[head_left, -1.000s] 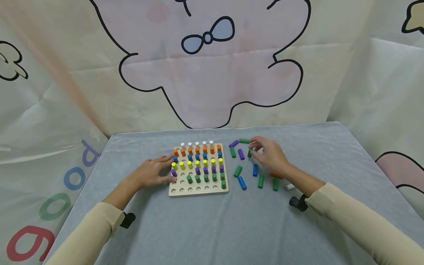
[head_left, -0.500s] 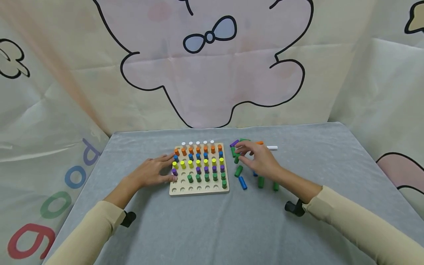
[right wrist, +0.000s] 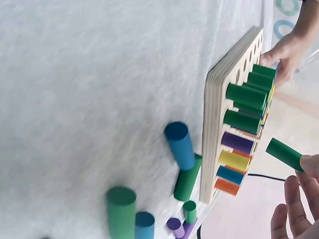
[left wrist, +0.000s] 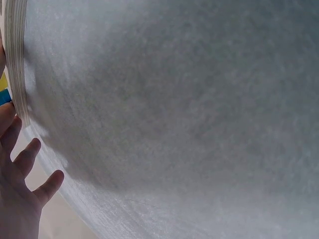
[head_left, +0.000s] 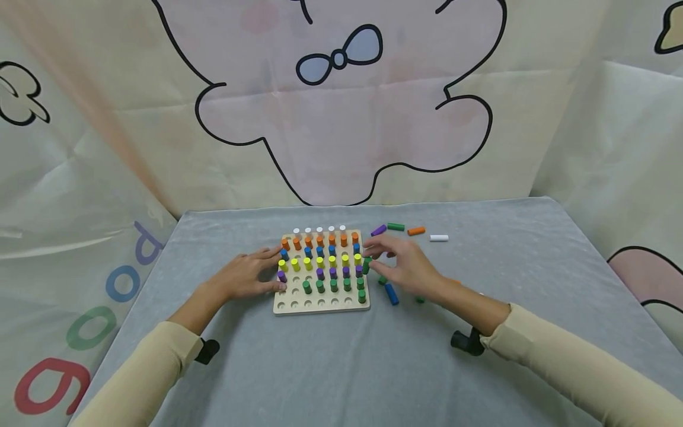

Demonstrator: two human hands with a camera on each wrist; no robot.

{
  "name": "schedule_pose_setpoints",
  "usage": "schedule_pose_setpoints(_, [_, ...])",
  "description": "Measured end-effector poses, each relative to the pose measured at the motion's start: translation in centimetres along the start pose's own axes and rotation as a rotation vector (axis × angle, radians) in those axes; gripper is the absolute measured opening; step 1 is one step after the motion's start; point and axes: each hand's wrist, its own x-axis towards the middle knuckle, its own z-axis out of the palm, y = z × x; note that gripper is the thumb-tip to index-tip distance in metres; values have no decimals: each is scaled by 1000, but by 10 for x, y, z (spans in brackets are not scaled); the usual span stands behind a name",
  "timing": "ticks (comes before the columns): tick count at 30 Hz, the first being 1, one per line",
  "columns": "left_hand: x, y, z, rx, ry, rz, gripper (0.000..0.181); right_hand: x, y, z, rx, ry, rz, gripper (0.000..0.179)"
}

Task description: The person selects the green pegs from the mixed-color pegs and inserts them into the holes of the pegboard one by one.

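Observation:
My right hand [head_left: 407, 264] pinches a green peg [right wrist: 284, 154] between thumb and fingers, holding it in the air at the right edge of a wooden pegboard [head_left: 320, 311]. Rows of white, orange, blue, yellow, purple and green pegs stand upright in the board. Bare holes show along the front row and at the left of the green row. At the board's left edge rests my left hand [head_left: 242, 277], thumb near the front corner and fingers stretched along the side. Its fingers [left wrist: 49, 187] are spread in the left wrist view, where most of the board is out of frame.
Loose pegs lie on the grey cloth right of the board: a blue peg [head_left: 392, 295], an orange peg [head_left: 416, 230], a white peg [head_left: 439, 238], a purple peg [head_left: 379, 230] and several green ones. My right forearm covers some. A printed curtain [head_left: 341, 130] hangs behind.
My right hand has picked up a green peg from among the loose ones and carried it left to the board's right edge. The left hand has stayed in place.

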Motion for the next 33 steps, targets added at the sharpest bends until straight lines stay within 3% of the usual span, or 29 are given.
schedule_pose_setpoints(15, [0, 1, 0, -10, -4, -1, 89, -3, -11, 20, 77, -78, -5, 34])
schedule_pose_setpoints(33, [-1, 0, 0, -30, 4, 2, 88, -7, -11, 40, 51, -184, 21, 38])
